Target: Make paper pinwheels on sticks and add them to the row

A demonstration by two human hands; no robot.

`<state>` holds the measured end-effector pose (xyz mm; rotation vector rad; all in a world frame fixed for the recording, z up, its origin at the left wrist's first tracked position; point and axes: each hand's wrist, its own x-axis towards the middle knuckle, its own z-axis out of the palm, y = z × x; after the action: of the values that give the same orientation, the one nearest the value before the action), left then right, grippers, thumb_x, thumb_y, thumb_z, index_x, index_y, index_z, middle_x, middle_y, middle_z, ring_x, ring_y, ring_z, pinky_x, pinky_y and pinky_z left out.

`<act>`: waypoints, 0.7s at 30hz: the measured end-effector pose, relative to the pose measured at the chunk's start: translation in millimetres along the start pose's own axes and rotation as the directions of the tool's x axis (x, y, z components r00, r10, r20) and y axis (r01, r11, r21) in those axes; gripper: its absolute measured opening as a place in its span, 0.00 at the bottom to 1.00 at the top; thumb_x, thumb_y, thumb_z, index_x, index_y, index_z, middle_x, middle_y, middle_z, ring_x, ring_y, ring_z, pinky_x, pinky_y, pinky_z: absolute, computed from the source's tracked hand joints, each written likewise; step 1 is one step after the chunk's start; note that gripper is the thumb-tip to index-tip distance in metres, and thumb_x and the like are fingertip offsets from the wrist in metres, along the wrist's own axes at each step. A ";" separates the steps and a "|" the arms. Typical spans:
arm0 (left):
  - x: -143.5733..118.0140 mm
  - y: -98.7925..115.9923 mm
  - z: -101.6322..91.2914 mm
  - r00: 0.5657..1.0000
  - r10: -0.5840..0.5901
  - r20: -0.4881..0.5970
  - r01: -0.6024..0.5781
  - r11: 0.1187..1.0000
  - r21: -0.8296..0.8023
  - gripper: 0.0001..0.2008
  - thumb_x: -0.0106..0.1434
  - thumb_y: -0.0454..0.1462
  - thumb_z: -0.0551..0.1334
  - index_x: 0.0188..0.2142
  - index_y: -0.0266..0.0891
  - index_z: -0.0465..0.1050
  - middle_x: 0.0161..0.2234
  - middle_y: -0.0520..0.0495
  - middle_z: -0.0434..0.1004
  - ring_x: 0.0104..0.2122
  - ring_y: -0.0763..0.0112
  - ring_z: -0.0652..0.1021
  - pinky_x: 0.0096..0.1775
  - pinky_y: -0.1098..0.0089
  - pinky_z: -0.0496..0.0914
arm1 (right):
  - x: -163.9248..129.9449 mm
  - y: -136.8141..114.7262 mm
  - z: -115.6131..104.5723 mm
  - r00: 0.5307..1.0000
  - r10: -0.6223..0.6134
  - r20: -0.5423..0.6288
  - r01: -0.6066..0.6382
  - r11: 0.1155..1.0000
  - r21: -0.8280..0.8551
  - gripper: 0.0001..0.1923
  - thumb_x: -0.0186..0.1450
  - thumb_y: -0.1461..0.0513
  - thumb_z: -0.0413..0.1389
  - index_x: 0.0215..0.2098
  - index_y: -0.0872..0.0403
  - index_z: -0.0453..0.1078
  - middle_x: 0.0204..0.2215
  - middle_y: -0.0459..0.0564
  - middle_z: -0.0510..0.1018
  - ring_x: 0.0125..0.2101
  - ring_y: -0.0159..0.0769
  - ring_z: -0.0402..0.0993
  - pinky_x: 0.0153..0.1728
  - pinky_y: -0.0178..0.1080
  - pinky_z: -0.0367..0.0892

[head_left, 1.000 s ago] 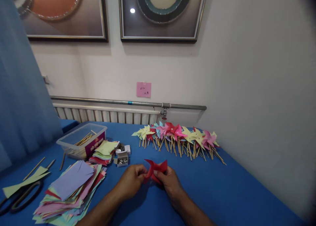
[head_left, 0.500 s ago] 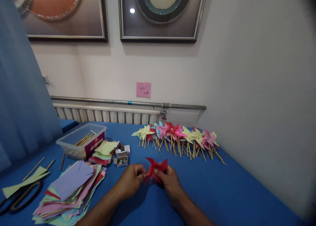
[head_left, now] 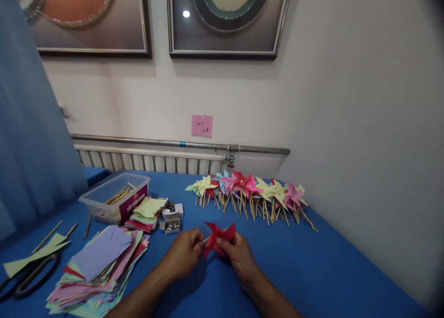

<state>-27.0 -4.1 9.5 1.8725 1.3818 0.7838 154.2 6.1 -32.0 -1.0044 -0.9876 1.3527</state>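
My right hand pinches a red paper pinwheel, its thumb pressed on the middle of the folded blades. Close on the left, my left hand is closed on a thin wooden stick. The stick's pale end points toward the pinwheel's left blade; most of it is hidden in the fingers, and I cannot tell whether it touches the paper. Just beyond my left hand stand two small boxes, the nearer box holding shiny metal pins.
Finished pinwheels on sticks lie in a row at the back. To the left are a clear plastic tub of sticks, a small paper stack, a larger pile of coloured paper and black-handled scissors. A wall bounds the right side.
My left hand has shifted slightly left, away from the pinwheel, and the stick's end now shows between them. My right hand and the pinwheel have hardly moved.
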 end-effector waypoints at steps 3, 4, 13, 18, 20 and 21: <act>1.1 -3.8 1.4 0.999 0.029 0.019 -0.029 0.999 -0.029 0.07 0.57 0.32 0.54 0.28 0.38 0.70 0.25 0.53 0.70 0.27 0.72 0.69 0.30 0.73 0.58 | 1.4 0.3 -0.6 1.000 0.006 0.007 -0.006 1.000 0.004 0.21 0.47 0.53 0.73 0.33 0.56 0.76 0.25 0.46 0.80 0.24 0.32 0.72 0.28 0.34 0.65; 1.3 -5.0 1.8 0.999 0.042 0.028 -0.041 0.998 -0.043 0.07 0.57 0.32 0.54 0.28 0.38 0.71 0.25 0.53 0.70 0.28 0.72 0.68 0.31 0.73 0.58 | 2.5 1.7 -0.9 1.000 0.010 0.009 -0.010 1.000 0.003 0.22 0.46 0.53 0.73 0.33 0.57 0.76 0.24 0.46 0.80 0.24 0.32 0.71 0.28 0.34 0.64; -1.4 -1.3 1.6 0.997 0.038 0.070 -0.031 0.994 -0.100 0.10 0.60 0.35 0.53 0.28 0.38 0.71 0.23 0.54 0.67 0.25 0.73 0.66 0.29 0.73 0.57 | 12.0 15.8 -4.2 1.000 -0.022 -0.020 0.022 1.000 -0.002 0.24 0.44 0.51 0.73 0.33 0.56 0.75 0.23 0.46 0.79 0.23 0.33 0.70 0.26 0.35 0.64; -1.0 -1.7 2.5 0.997 0.035 0.065 -0.029 0.994 -0.101 0.09 0.60 0.36 0.53 0.28 0.38 0.70 0.23 0.55 0.66 0.25 0.73 0.66 0.28 0.73 0.56 | 10.2 13.4 -5.4 1.000 -0.001 0.008 0.001 1.000 -0.026 0.25 0.46 0.50 0.72 0.34 0.57 0.76 0.25 0.47 0.80 0.24 0.34 0.73 0.28 0.35 0.66; -0.3 -2.8 2.9 0.998 0.044 0.055 -0.039 0.995 -0.092 0.09 0.60 0.36 0.54 0.28 0.38 0.70 0.23 0.55 0.66 0.25 0.73 0.65 0.28 0.73 0.56 | 8.6 12.2 -5.6 1.000 0.006 0.014 -0.005 1.000 -0.028 0.25 0.47 0.50 0.72 0.35 0.57 0.75 0.26 0.47 0.81 0.25 0.34 0.74 0.29 0.35 0.67; -0.1 -3.3 3.1 0.998 0.048 0.050 -0.043 0.995 -0.086 0.09 0.60 0.36 0.54 0.28 0.38 0.70 0.23 0.55 0.66 0.25 0.74 0.65 0.28 0.73 0.56 | 7.9 11.7 -5.6 1.000 0.008 0.016 -0.007 1.000 -0.030 0.24 0.48 0.50 0.71 0.36 0.57 0.75 0.26 0.47 0.81 0.25 0.34 0.74 0.29 0.35 0.67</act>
<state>-26.5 -4.0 5.0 1.8509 1.2580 0.7984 156.2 13.8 -44.9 -1.0217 -1.0202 1.3576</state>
